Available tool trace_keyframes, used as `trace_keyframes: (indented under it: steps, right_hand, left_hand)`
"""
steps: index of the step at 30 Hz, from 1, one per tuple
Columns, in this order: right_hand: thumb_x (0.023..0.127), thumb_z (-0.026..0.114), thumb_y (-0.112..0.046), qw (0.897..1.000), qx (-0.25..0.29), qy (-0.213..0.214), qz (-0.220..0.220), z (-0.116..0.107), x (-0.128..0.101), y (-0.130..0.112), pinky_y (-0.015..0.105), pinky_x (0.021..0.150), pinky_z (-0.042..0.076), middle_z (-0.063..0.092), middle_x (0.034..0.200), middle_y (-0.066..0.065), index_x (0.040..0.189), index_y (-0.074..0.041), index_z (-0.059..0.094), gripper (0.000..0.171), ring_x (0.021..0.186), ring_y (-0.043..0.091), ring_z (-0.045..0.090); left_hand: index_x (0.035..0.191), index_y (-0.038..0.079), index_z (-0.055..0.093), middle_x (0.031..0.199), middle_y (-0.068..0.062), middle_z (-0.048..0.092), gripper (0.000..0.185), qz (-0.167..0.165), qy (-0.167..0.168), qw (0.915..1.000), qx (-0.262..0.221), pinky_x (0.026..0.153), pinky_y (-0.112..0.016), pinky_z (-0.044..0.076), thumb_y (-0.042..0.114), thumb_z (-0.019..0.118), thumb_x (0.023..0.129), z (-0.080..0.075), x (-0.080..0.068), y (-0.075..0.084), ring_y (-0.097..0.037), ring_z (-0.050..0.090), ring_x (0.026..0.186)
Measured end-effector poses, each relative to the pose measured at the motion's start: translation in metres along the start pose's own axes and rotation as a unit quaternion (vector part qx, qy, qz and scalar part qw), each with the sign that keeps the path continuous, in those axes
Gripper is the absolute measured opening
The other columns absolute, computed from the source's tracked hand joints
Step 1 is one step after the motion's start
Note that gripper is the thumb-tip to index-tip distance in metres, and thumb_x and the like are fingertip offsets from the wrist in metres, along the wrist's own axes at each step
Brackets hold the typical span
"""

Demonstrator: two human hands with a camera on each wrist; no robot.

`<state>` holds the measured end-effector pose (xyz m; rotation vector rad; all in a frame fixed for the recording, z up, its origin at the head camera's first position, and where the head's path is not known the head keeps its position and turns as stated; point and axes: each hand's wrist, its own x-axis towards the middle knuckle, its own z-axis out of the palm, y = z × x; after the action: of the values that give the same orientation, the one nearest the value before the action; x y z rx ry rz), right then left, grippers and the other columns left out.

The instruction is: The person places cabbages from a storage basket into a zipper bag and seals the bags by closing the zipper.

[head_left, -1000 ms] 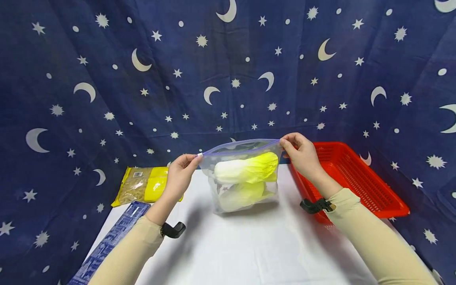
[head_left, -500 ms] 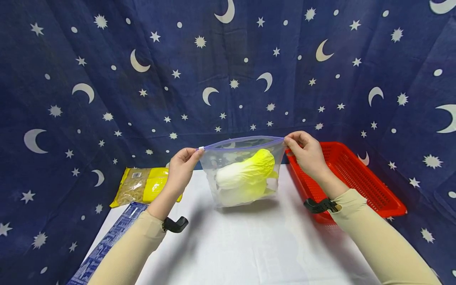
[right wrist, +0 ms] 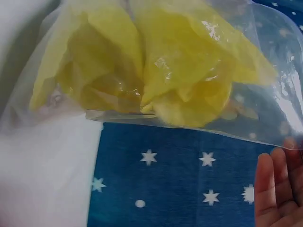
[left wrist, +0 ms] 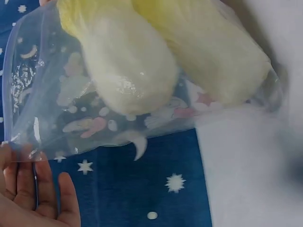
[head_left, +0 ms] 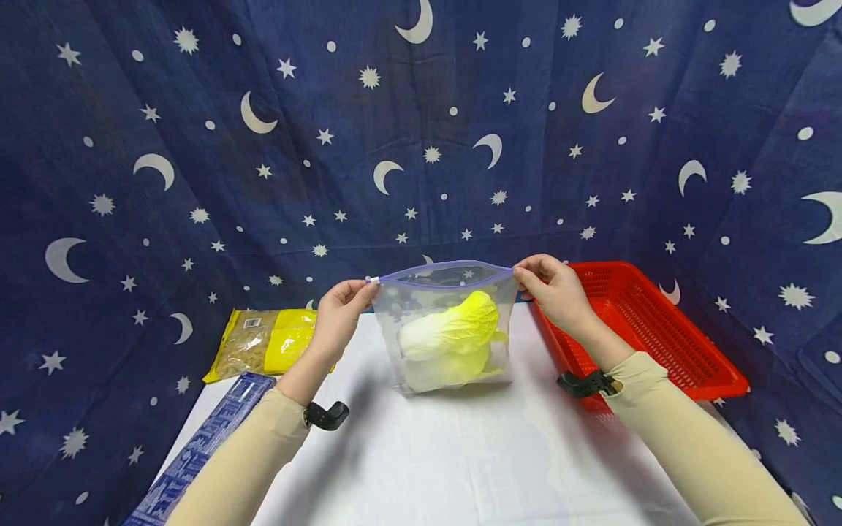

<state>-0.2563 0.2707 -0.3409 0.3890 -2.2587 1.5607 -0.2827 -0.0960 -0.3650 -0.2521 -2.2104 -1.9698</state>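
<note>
A clear zip bag (head_left: 395, 351) with a purple zip edge hangs upright between both hands, its mouth gaping a little. Inside lie two napa cabbages (head_left: 454, 329), white at one end and yellow at the leafy end. At the bag's left top corner, beside the white slider (head_left: 374, 280), my left hand (head_left: 338, 314) pinches the edge between thumb and finger. The opposite top corner is pinched by my right hand (head_left: 555, 292). Both wrist views show the cabbages (left wrist: 130, 66) through the film, leafy ends (right wrist: 189, 66) towards the right hand.
A red plastic basket (head_left: 658, 336) stands on the right of the white table (head_left: 421, 467). On the left lie a yellow packet (head_left: 263, 343) and a flat blue patterned package (head_left: 204, 446). A blue star-and-moon cloth (head_left: 421, 109) hangs behind.
Both hands first raised the bag slightly, then lowered it again. The bag's mouth has widened, and the upper cabbage has shifted and tilted within the bag.
</note>
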Motion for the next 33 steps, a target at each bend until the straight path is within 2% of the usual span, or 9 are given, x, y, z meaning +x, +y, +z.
trace_keyframes:
  steps: [6, 14, 18, 22, 26, 28, 31, 33]
  right_hand:
    - [0.1, 0.068, -0.02, 0.999, 0.014, -0.013, 0.028, 0.001, -0.002, 0.009, 0.03, 0.075, 0.061, 0.067, 0.098, 0.016, 0.112, 0.005, 0.066, 0.028, 0.086, 0.021, 0.065]
    - [0.099, 0.07, -0.019, 0.998, 0.039, -0.035, 0.037, 0.0, 0.0, 0.008, 0.028, 0.078, 0.06, 0.071, 0.098, 0.011, 0.113, 0.008, 0.067, 0.031, 0.087, 0.018, 0.067]
    - [0.1, 0.068, -0.019, 0.997, 0.054, -0.017, 0.052, -0.005, 0.001, 0.008, 0.028, 0.08, 0.06, 0.07, 0.093, 0.006, 0.113, 0.009, 0.065, 0.03, 0.084, 0.014, 0.068]
    - [0.102, 0.064, -0.018, 0.993, 0.101, 0.004, 0.063, -0.012, 0.002, 0.012, 0.025, 0.081, 0.06, 0.07, 0.092, 0.005, 0.115, 0.011, 0.059, 0.032, 0.082, 0.012, 0.069]
    - [0.104, 0.062, -0.018, 0.993, 0.103, -0.001, 0.06, -0.018, 0.001, 0.017, 0.025, 0.081, 0.059, 0.07, 0.104, 0.015, 0.119, 0.012, 0.057, 0.034, 0.086, 0.013, 0.069]
    - [0.104, 0.061, -0.02, 0.995, 0.074, -0.019, 0.065, -0.018, 0.001, 0.018, 0.026, 0.083, 0.059, 0.068, 0.113, 0.018, 0.123, 0.011, 0.057, 0.036, 0.092, 0.013, 0.069]
    - [0.105, 0.061, -0.023, 0.994, 0.048, -0.051, 0.083, -0.013, 0.002, 0.018, 0.035, 0.09, 0.059, 0.062, 0.128, 0.023, 0.133, 0.006, 0.057, 0.041, 0.105, 0.021, 0.067]
    - [0.105, 0.061, -0.025, 0.992, 0.038, -0.068, 0.095, -0.008, 0.005, 0.018, 0.041, 0.095, 0.057, 0.059, 0.137, 0.022, 0.14, 0.002, 0.055, 0.045, 0.115, 0.027, 0.064]
  left_hand:
    - [0.114, -0.004, 0.066, 0.108, -0.016, 0.07, 0.027, 0.001, -0.011, 0.9999, -0.011, 0.093, -0.029, 0.056, 0.019, 0.069, 0.1, 0.006, 0.0, -0.009, -0.017, 0.066, 0.095]
    - [0.114, -0.005, 0.066, 0.106, -0.013, 0.072, 0.027, -0.005, -0.018, 0.9996, -0.019, 0.09, -0.027, 0.057, 0.018, 0.068, 0.1, 0.01, 0.001, -0.009, -0.013, 0.068, 0.094]
    - [0.112, -0.005, 0.066, 0.1, -0.01, 0.071, 0.025, -0.005, 0.002, 0.9992, -0.038, 0.086, -0.025, 0.057, 0.017, 0.069, 0.1, 0.006, 0.005, -0.011, -0.014, 0.067, 0.091]
    - [0.111, -0.004, 0.065, 0.097, -0.006, 0.07, 0.026, -0.021, 0.03, 0.9977, -0.057, 0.082, -0.023, 0.057, 0.02, 0.069, 0.1, -0.001, 0.009, -0.017, -0.013, 0.066, 0.088]
    - [0.114, -0.004, 0.064, 0.098, -0.003, 0.07, 0.029, -0.04, 0.034, 0.9965, -0.065, 0.083, -0.023, 0.057, 0.022, 0.067, 0.101, -0.006, 0.009, -0.021, -0.013, 0.066, 0.089]
    - [0.115, -0.003, 0.064, 0.098, -0.003, 0.07, 0.029, -0.041, 0.028, 0.9965, -0.067, 0.086, -0.024, 0.057, 0.022, 0.067, 0.101, -0.007, 0.008, -0.022, -0.013, 0.066, 0.091]
    - [0.116, -0.002, 0.063, 0.099, -0.005, 0.07, 0.03, -0.035, 0.014, 0.9975, -0.06, 0.089, -0.025, 0.056, 0.023, 0.068, 0.1, -0.005, 0.006, -0.02, -0.015, 0.065, 0.094]
    - [0.116, -0.002, 0.063, 0.1, -0.006, 0.069, 0.03, -0.032, 0.006, 0.9975, -0.063, 0.089, -0.027, 0.057, 0.022, 0.069, 0.1, -0.003, 0.005, -0.018, -0.016, 0.066, 0.095]
